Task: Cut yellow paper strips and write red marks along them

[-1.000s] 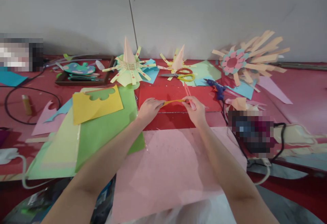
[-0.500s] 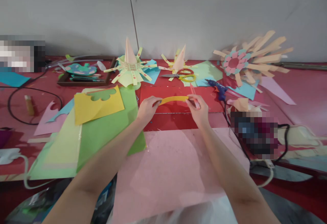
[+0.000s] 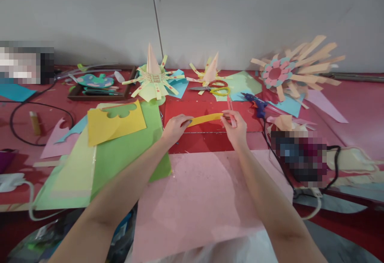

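Observation:
A narrow yellow paper strip (image 3: 206, 119) is stretched between my hands above a red board (image 3: 207, 142). My left hand (image 3: 177, 129) pinches its left end. The right end is pinched in the fingertips of my right hand (image 3: 236, 129). A slim pink tool (image 3: 231, 109), its kind unclear, also sits in my right hand and sticks up past the fingers. Pink paper (image 3: 204, 199) lies nearer to me, below both forearms. Just beyond the board are yellow-handled scissors (image 3: 220, 92).
Green sheets (image 3: 126, 155) and a cut yellow sheet (image 3: 117, 125) lie left. Two paper cones with strips, a green-yellow one (image 3: 153, 73) and a smaller one (image 3: 211, 71), stand behind. A blue glue gun (image 3: 255, 104), its cord and a paper flower (image 3: 276, 73) are right.
The strip has gone from a slight upward bow to a straighter line slanting up to the right. My left hand is slightly lower; my right hand has shifted a little right.

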`<state>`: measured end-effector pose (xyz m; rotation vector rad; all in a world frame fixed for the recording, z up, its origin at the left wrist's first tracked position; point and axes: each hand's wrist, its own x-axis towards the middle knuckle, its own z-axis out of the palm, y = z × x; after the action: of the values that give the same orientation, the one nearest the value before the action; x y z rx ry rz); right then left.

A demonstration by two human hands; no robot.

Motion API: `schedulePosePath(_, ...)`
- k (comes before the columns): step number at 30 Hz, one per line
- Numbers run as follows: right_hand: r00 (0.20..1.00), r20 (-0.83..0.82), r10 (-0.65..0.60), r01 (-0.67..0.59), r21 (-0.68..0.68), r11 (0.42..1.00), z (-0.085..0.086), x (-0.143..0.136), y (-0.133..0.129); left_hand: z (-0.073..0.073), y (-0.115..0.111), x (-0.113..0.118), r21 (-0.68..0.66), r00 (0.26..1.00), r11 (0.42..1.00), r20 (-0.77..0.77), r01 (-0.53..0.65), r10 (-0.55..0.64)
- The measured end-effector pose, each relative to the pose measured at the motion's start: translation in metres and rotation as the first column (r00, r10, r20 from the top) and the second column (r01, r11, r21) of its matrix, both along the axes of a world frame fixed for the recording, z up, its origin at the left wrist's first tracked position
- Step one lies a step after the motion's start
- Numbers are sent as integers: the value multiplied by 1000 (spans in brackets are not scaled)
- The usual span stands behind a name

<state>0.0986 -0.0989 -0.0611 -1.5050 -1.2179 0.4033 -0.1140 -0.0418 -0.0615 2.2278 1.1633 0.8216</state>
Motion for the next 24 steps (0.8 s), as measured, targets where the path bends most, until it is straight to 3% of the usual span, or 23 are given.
schedulePosePath(10, 985, 161, -66, 72, -31, 997, -6, 6, 1, 2, 1, 0, 23, 999, 999, 26, -35, 34)
schedulePosePath(24, 999, 49, -14, 17, -72, 997, -6, 5, 2, 0, 0, -1, 28, 1000, 1000, 10, -12, 11)
